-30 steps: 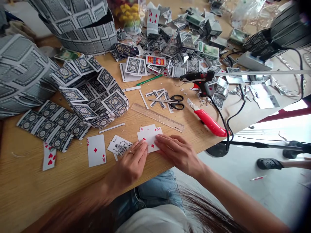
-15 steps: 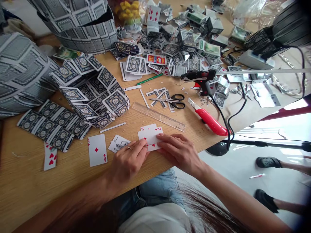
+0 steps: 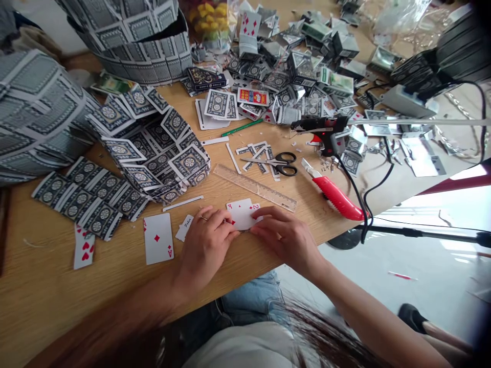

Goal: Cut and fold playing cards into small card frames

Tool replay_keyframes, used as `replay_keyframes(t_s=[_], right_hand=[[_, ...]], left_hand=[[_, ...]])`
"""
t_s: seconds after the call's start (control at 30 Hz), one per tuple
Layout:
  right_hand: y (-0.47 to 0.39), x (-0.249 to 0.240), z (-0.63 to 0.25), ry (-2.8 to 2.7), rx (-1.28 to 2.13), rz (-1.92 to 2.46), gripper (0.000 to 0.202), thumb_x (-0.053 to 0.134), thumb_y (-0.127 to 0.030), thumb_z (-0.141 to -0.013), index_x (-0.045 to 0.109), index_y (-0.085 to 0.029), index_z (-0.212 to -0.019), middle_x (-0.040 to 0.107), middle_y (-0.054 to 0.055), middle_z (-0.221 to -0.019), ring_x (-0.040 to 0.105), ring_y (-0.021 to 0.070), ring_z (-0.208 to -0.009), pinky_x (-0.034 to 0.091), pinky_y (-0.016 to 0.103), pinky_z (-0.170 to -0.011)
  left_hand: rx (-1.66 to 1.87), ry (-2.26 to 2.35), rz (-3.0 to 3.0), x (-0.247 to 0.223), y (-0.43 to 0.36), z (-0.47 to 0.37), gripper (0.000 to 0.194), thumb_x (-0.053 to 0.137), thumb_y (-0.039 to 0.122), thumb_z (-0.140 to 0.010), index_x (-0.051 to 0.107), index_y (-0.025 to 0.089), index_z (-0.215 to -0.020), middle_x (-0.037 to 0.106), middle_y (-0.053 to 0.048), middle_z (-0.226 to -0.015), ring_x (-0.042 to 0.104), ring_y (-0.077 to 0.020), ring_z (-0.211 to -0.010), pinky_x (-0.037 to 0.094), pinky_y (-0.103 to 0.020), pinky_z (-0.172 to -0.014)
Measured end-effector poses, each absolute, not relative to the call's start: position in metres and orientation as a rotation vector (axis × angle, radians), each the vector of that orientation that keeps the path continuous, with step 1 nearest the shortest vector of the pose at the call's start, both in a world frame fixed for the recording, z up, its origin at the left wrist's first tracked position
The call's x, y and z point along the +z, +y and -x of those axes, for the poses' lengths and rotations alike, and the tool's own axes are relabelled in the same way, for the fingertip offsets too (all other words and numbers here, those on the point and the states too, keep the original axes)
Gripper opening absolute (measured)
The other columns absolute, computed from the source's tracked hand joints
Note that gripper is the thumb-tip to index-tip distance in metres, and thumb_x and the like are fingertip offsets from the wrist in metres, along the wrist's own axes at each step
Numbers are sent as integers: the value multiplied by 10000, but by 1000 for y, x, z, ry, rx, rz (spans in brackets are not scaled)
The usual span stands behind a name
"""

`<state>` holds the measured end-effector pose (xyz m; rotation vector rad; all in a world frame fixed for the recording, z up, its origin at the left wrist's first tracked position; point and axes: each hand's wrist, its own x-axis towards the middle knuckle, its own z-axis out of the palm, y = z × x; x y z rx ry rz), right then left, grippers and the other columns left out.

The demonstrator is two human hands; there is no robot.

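1. From where I stand, the work in hand looks like shaping the near edge of the diamond cards (image 3: 241,219), so even pressure from both sides should serve best.
2. The left hand (image 3: 209,237) has its fingers bent, pinching the cards' left end; the right hand (image 3: 288,231) grips the right end between thumb and fingertips.
3. I'd keep both thumbs level along that near edge and work outward from the middle, since one side pressed harder would probably skew the line.
4. The pair should be squared first, I think: the rear card's corner peeps out at the far left, and a misaligned layer could slip.
5. The cards lie near the front edge of the table (image 3: 115,286), between the hands, on the near side of the clear ruler (image 3: 255,188).
6. They look white, glossy and flat across the middle, with red pips, a "3" and a "2" at the far corners.
7. A thin dark line runs along the near edge; whether it is a fold, I can't tell, fingers cover too much.
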<state>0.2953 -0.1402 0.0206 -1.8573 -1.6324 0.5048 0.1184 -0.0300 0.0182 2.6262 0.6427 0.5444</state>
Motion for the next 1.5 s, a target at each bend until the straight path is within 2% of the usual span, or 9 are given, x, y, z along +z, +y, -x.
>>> replay_keyframes(t_s=[0.27, 0.5, 0.8, 0.93, 1.07, 1.23, 1.37, 1.5], right_hand=[[-137, 22, -294, -1581, 542, 1873, 158, 610, -257, -916, 688, -205, -788, 702, 62, -1034, 683, 172, -889, 551, 280, -764], [-130, 12, -291, -1583, 425, 1877, 163, 645, -246, -895, 609, -185, -748, 679, 51, -934, 650, 162, -836, 514, 283, -776], [-137, 4, -298, -1580, 505, 1739, 85, 704, -245, -853, 634, -200, -869, 682, 76, -1105, 646, 199, -1016, 514, 341, -873], [-140, 5, -295, -1633, 394, 1748, 24, 662, -217, -885, 645, -206, -874, 707, 67, -1117, 673, 186, -976, 507, 329, -824], [-145, 2, -294, -1744, 275, 1702, 78, 574, -152, -932, 634, -201, -930, 719, 77, -1126, 680, 179, -1007, 493, 314, -803], [-145, 1, -297, -1862, 292, 1678, 133, 529, -128, -949, 603, -197, -1035, 693, 91, -1193, 655, 177, -1069, 478, 342, -894], [-143, 4, -299, -1919, 319, 1685, 210, 494, -118, -963, 595, -194, -1130, 679, 91, -1213, 648, 169, -1054, 483, 342, -912], [-142, 4, -298, -1941, 259, 1644, 122, 554, -157, -946, 628, -177, -1042, 682, 101, -1195, 662, 175, -1005, 509, 347, -888]], left_hand=[[435, 662, -2548, 20, -30, -121, 142, 630, 138, -874, 581, 185, -749, 639, -13, -867, 588, -183, -854, 436, -391, -937], [273, 785, -2544, 20, -28, -123, 137, 631, 151, -872, 562, 206, -766, 640, -10, -916, 589, -218, -904, 366, -438, -893], [363, 734, -2620, 17, -30, -118, 123, 631, 170, -888, 549, 212, -806, 675, -11, -924, 595, -212, -873, 358, -406, -881], [461, 659, -2688, 10, -32, -113, 54, 638, 177, -889, 597, 209, -903, 692, -25, -1019, 600, -206, -919, 376, -391, -914], [537, 550, -2777, 7, -28, -110, 186, 629, 136, -885, 629, 185, -1065, 691, -56, -1118, 592, -222, -1014, 401, -387, -966], [540, 568, -2787, 9, -24, -106, 248, 666, 278, -877, 654, 171, -1101, 705, -68, -1124, 616, -245, -1034, 468, -396, -934], [569, 456, -2849, 1, -26, -104, 314, 601, 182, -912, 615, 128, -1221, 644, -104, -1294, 569, -248, -1223, 459, -376, -1041], [650, 379, -2886, -2, -28, -104, 264, 487, 69, -937, 647, 97, -1144, 674, -102, -1252, 592, -243, -1222, 516, -347, -999]])
